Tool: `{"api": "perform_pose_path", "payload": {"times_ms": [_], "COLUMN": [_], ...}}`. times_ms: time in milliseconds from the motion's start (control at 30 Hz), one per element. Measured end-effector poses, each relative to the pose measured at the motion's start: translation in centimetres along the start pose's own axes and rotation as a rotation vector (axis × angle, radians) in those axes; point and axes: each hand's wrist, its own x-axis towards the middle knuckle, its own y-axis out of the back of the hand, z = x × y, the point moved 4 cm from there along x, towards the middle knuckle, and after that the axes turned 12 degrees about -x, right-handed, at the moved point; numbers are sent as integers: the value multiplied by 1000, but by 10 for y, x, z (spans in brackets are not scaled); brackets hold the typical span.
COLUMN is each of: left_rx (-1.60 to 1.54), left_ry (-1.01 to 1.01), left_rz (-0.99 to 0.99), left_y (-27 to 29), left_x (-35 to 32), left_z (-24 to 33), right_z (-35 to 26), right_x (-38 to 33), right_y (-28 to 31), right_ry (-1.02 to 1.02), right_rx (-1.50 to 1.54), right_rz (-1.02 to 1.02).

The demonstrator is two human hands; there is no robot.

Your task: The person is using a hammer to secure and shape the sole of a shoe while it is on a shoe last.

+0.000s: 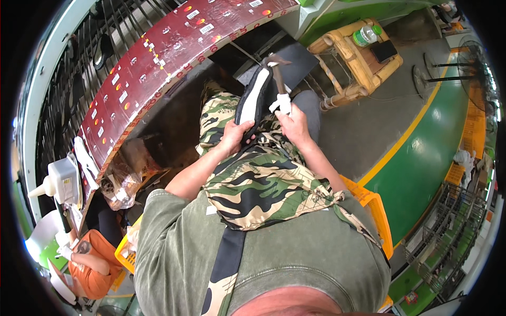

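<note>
Over my lap, my left hand [235, 136] grips one end of a black shoe [245, 108], thumb on top. A long white sole-shaped area [256, 90] runs along the shoe's upward face. The shoe points away from me, toward the red table. My right hand [295, 126] is closed around the handle of a hammer [280, 79], where white wrapping [282, 103] covers the grip. The hammer's head is at the shoe's far end; whether it touches the shoe I cannot tell. A camouflage apron [263, 181] covers my lap.
A dark red table [174, 50] curves across the front left, before a rod rack [74, 95]. At right stands a bamboo stool [363, 68] with a green-capped bottle [365, 37] and a black phone-like object [383, 51]. Yellow crates [377, 210] flank me. An orange-shirted person [94, 268] is lower left.
</note>
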Motion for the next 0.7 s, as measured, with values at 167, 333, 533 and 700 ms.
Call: {"api": "perform_pose_path", "payload": {"times_ms": [167,333,533,700], "left_rx": [-33,-30,-93,-65], "left_ry": [27,-30,17,13], "left_rz": [-30,21,53,76], "left_y": [-7,-25,-35,-40], "left_x": [-2,13,23,22], "left_z": [4,14,22,24], "right_z": [19,-83,-221,-75], "right_x": [14,40,-12,1], "right_y": [1,74,146,57], "right_ry": [-236,323,855,658], "right_rx": [-129,-95,384,222], "right_rz": [-209,159,414,277]}}
